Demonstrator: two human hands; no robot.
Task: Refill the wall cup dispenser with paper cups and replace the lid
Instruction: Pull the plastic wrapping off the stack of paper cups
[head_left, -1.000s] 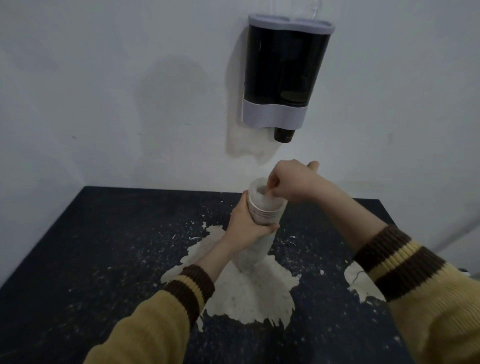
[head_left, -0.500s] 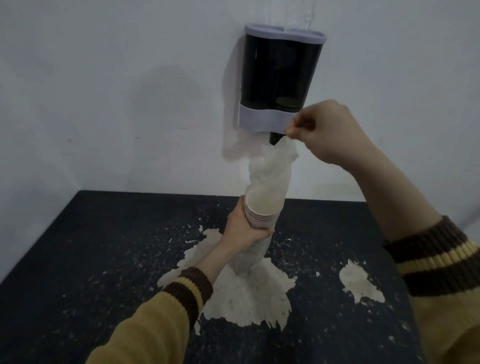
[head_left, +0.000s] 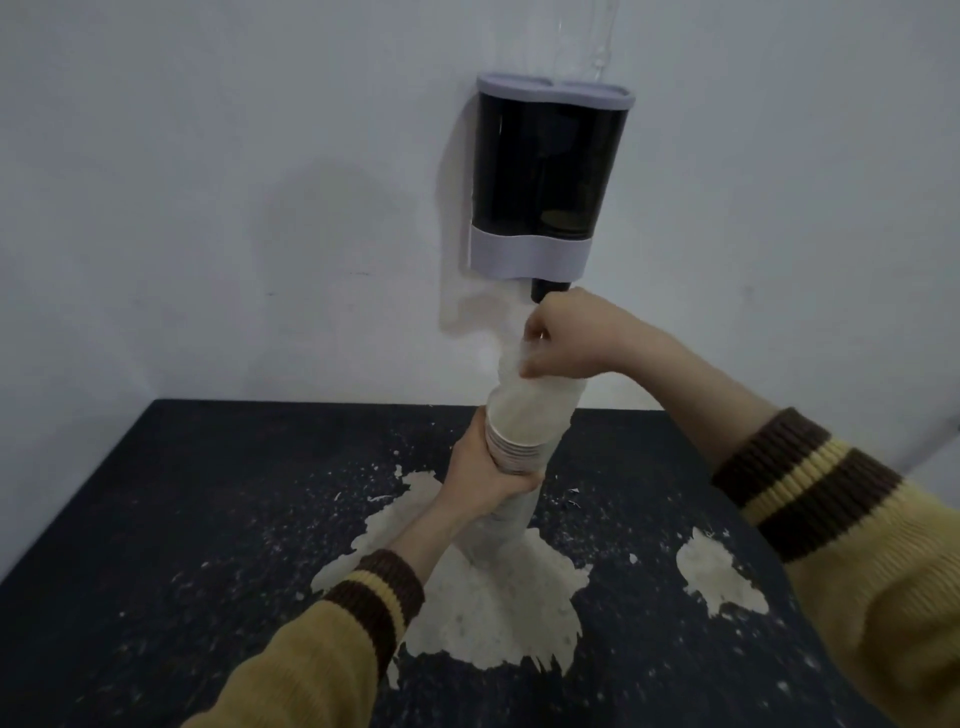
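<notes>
Paper cups (head_left: 514, 444) within left grip (head_left: 483, 474), wrapper (head_left: 511, 365) above

A dark, nearly black table (head_left: 156, 519) fills the lower half of the view, its far edge meeting a pale wall (head_left: 208, 208). The tabletop is worn: a large, ragged off-white patch (head_left: 493, 613) spreads across the middle, and a smaller patch (head_left: 719, 582) of the same colour lies well apart to its right. Small white flecks (head_left: 337, 483) are scattered around both. On the large patch rests the bottom end of a stack of paper cups (head_left: 519, 441) wrapped in a clear plastic sleeve (head_left: 498, 535), which leans up and to the right.
</notes>
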